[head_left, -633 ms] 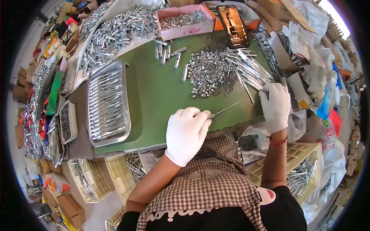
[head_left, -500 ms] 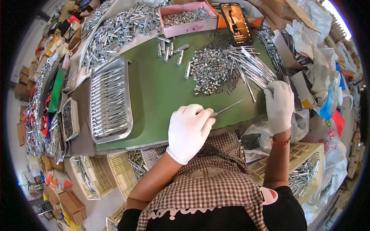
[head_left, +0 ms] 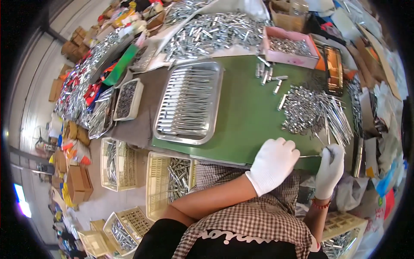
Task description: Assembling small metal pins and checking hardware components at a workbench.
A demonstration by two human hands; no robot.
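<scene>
Both my hands wear white gloves and meet low over the right part of the green work mat (head_left: 246, 116). My left hand (head_left: 276, 164) is closed around one end of a thin metal rod (head_left: 309, 156), which lies level between the hands. The rod's far end reaches the closed fingers of my right hand (head_left: 331, 170), pinched there. A second thin piece shows just above those fingertips; whether it is held I cannot tell. Beyond my hands lie a heap of small silver metal sleeves (head_left: 299, 110) and a bundle of long slim rods (head_left: 338, 118).
A metal tray (head_left: 219, 86) holds a row of slim rods. Several short metal tubes (head_left: 264, 73) lie near a pink box (head_left: 288, 61) of small parts. A phone (head_left: 334, 71) stands behind the heap. Cream crates (head_left: 157, 190) of metal parts sit below the table edge.
The view has turned left, so the table appears farther right. My right hand has come from the rod bundle to the free end of the rod in my left hand.
</scene>
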